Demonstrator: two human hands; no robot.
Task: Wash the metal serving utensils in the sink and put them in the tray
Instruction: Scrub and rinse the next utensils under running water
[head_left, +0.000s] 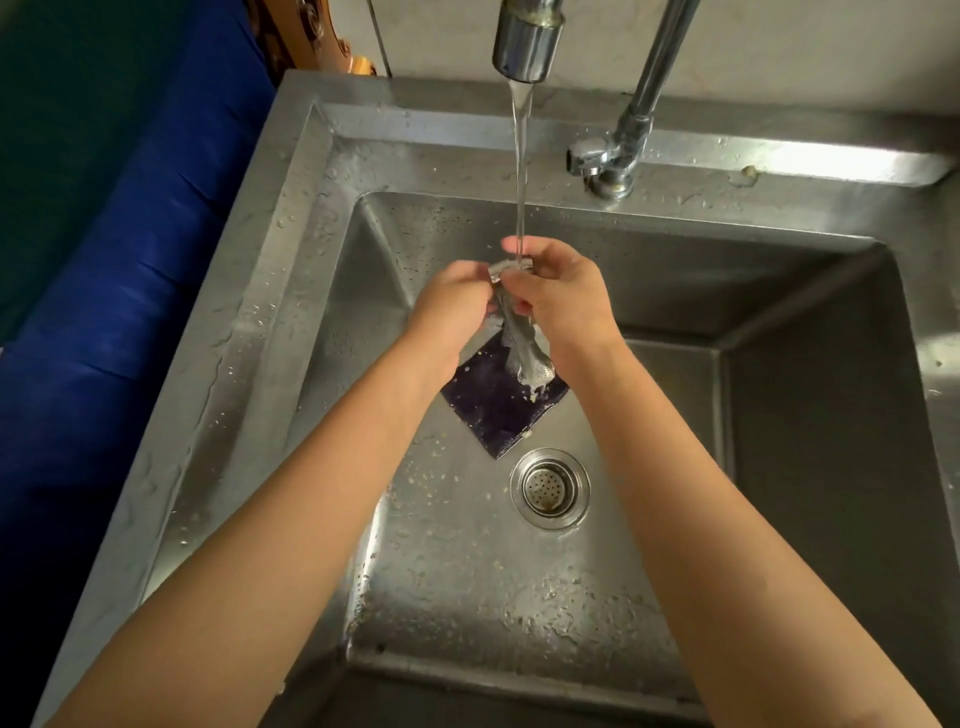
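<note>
While rinsing under the tap (527, 47), holding the metal spoon (524, 358) over the sink (291, 218), pinching its top end with the left hand (449, 304), clasping the shaft with the right hand (561, 296). Best turning it slowly, flushing the possibly slotted bowl.

A pale, off-white plastered wall (779, 41) with faint speckles runs across the top, and a chrome tap with a thick round spout (527, 41) stands in front of it. At the wall's left end sits a carved orange-brown wooden piece (332, 47), only partly in view. The left side is filled by a deep blue creased surface (130, 249) in shadow, with a dark green area (67, 130) above it; light is brightest toward the upper right.
</note>
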